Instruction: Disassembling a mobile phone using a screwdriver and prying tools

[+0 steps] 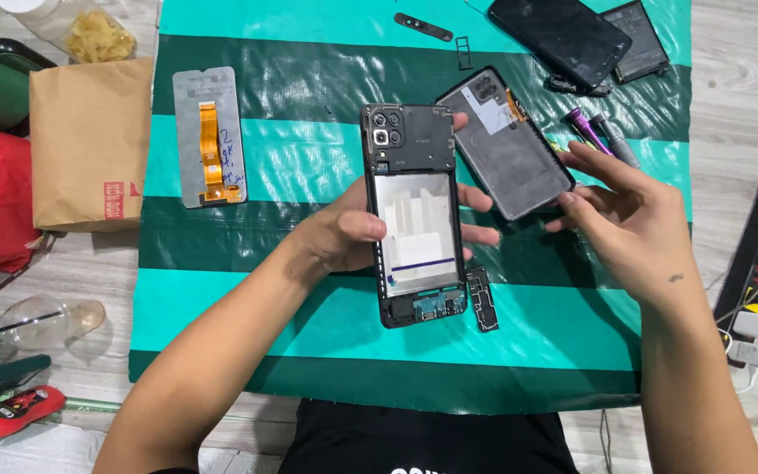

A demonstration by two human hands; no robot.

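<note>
Left hand (357, 233) grips an opened phone frame (416, 211), thumb across its left edge, fingers wrapped behind and showing past its right edge; the frame stands face-up, camera cluster at the far end. Just below those fingertips a small black cover piece (482, 298) lies on the striped green mat (309, 325). Right hand (633, 215) holds the grey back cover (506, 154), fingers spread along its right rim, thumb beneath. Judgement: disassembly stage, cover just separated from frame; the next move calls for setting one part down without straining the internals. Beyond the right fingertips lie purple-tipped tools (598, 133) and a dark screen (559, 35); far left of the thumb, a display panel (210, 136).
</note>
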